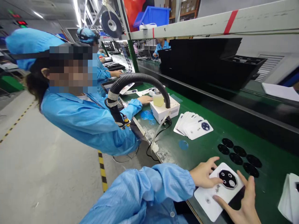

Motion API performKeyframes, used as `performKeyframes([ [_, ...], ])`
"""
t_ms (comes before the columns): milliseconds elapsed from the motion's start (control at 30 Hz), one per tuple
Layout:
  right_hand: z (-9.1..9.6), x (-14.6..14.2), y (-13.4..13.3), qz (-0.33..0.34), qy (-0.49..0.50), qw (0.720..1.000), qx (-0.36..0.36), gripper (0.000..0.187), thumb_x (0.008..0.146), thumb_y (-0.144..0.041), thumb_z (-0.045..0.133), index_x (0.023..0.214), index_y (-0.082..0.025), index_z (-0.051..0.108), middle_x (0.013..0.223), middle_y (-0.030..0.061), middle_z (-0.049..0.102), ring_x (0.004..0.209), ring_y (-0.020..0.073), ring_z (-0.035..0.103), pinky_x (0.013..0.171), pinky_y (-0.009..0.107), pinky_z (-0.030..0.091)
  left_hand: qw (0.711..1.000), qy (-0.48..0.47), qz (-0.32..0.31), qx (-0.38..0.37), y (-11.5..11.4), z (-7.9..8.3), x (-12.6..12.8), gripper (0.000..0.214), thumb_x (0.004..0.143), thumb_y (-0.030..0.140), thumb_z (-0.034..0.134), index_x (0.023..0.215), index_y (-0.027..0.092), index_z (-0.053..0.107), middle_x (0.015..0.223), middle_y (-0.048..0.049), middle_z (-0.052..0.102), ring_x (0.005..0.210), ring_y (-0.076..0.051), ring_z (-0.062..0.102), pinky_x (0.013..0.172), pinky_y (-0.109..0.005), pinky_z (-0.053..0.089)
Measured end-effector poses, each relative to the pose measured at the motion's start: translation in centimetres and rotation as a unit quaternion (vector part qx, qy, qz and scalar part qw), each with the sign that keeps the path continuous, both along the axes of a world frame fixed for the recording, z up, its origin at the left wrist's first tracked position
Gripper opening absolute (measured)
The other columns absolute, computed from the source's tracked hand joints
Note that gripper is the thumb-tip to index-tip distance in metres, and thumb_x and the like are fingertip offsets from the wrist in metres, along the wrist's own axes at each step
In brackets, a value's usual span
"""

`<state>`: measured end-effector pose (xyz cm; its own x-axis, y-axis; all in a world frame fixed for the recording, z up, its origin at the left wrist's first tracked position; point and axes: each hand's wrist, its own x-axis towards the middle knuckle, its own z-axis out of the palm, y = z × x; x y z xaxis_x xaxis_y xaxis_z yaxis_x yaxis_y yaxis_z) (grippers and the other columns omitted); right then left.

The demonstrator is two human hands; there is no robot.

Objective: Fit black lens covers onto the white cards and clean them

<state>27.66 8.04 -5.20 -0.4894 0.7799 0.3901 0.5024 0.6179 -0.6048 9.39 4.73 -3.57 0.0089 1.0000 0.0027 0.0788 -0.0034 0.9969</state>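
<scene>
A white phone back cover [206, 202] lies tilted at the table's front edge, printed with small dark marks. Near its far end sits a black eight-sided camera plate [227, 179] with several round lens rings. My left hand [205, 174] holds the cover's left side, its thumb on the edge of the black plate and its index finger stretched past the cover. From the right, my right hand [246, 200] spans the cover, thumb over its lower face and fingers at the upper right edge. Several loose black plates [239, 151] lie in two rows just beyond.
A fanned stack of white covers [193, 126] lies further left; more white pieces [289, 196] are at right. A bent black hose [140, 76] arches beside a white box [164, 109] bearing a bottle [158, 99]. A co-worker in blue [88, 121] sits left. Black trays [198, 62] are stacked behind.
</scene>
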Motion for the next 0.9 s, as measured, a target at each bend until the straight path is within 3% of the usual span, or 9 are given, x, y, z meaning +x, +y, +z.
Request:
performKeyframes([
  [100,1.1,-0.2,-0.7,0.013,0.077,0.997,-0.027,0.122,0.069,-0.046,0.076,0.151,-0.018,-0.009,0.154,0.0211,0.014,0.135,0.0440,0.029,0.104,0.066,0.032,0.995,-0.082,0.031,-0.041,-1.2,0.5,-0.5,0.057,0.079,0.023,0.070,0.132,0.017,0.048,0.116,-0.0111,0.062,0.085,-0.020,0.067,0.068,-0.033,0.058],
  [200,2.2,-0.1,-1.1,0.019,0.135,0.990,-0.043,0.102,0.080,-0.036,0.067,0.151,-0.023,-0.005,0.156,0.0172,0.011,0.137,0.0383,0.030,0.106,0.063,0.032,0.983,-0.156,0.072,-0.065,-3.8,1.9,-1.6,0.042,0.091,0.029,0.058,0.129,0.016,0.048,0.110,-0.0083,0.064,0.088,-0.018,0.066,0.074,-0.035,0.057],
  [333,2.7,0.2,-1.4,-0.012,0.120,0.990,-0.074,0.086,0.090,-0.035,0.054,0.151,-0.025,-0.006,0.155,0.0158,0.016,0.135,0.0325,0.035,0.104,0.056,0.039,0.961,-0.211,0.130,-0.121,-8.5,4.6,-4.8,0.059,0.083,0.032,0.067,0.135,0.019,0.041,0.098,-0.0080,0.071,0.071,-0.017,0.068,0.061,-0.026,0.056],
  [467,2.5,-0.2,-2.0,-0.028,0.082,0.991,-0.102,0.082,0.092,-0.036,0.053,0.151,-0.027,-0.002,0.154,0.0123,0.021,0.131,0.0282,0.041,0.104,0.048,0.043,0.934,-0.195,0.260,-0.148,-14.0,6.6,-10.1,0.083,0.074,0.041,0.074,0.142,0.018,0.033,0.081,-0.0053,0.074,0.048,-0.014,0.063,0.043,-0.020,0.047],
  [500,2.4,-0.3,-2.1,-0.025,0.076,0.991,-0.105,0.081,0.092,-0.037,0.054,0.152,-0.028,0.000,0.153,0.0115,0.022,0.130,0.0277,0.042,0.105,0.048,0.042,0.918,-0.180,0.323,-0.146,-15.3,6.8,-11.5,0.088,0.069,0.041,0.077,0.142,0.018,0.034,0.079,-0.0049,0.074,0.049,-0.016,0.064,0.044,-0.021,0.049],
  [567,2.3,-0.5,-2.2,-0.019,0.071,0.991,-0.109,0.079,0.092,-0.037,0.054,0.152,-0.028,0.003,0.152,0.0111,0.024,0.130,0.0278,0.042,0.106,0.049,0.040,0.858,-0.138,0.475,-0.140,-17.5,7.0,-14.4,0.086,0.060,0.037,0.082,0.136,0.017,0.046,0.073,-0.0040,0.073,0.050,-0.019,0.066,0.042,-0.022,0.049],
  [633,2.3,-0.6,-2.3,-0.015,0.065,0.992,-0.107,0.079,0.091,-0.037,0.054,0.152,-0.027,0.004,0.152,0.0114,0.025,0.129,0.0287,0.043,0.107,0.051,0.039,0.799,-0.106,0.580,-0.119,-18.8,6.8,-17.0,0.076,0.062,0.032,0.081,0.132,0.018,0.053,0.069,-0.0018,0.072,0.051,-0.018,0.066,0.043,-0.021,0.049],
  [767,2.0,-0.4,-1.9,-0.015,0.039,0.995,-0.095,0.082,0.089,-0.042,0.055,0.152,-0.025,0.005,0.152,0.0120,0.026,0.127,0.0313,0.046,0.106,0.053,0.039,0.730,-0.090,0.672,-0.085,-19.3,6.2,-21.5,0.056,0.074,0.025,0.073,0.126,0.015,0.056,0.073,-0.0012,0.071,0.058,-0.014,0.066,0.057,-0.023,0.054],
  [900,1.4,0.0,-1.4,-0.020,0.020,0.997,-0.072,0.086,0.085,-0.047,0.057,0.152,-0.024,0.008,0.150,0.0128,0.030,0.122,0.0349,0.050,0.103,0.057,0.040,0.707,-0.111,0.693,-0.080,-19.0,5.9,-24.0,0.032,0.088,0.030,0.061,0.115,0.013,0.059,0.092,-0.0052,0.069,0.073,-0.014,0.067,0.068,-0.030,0.056],
])
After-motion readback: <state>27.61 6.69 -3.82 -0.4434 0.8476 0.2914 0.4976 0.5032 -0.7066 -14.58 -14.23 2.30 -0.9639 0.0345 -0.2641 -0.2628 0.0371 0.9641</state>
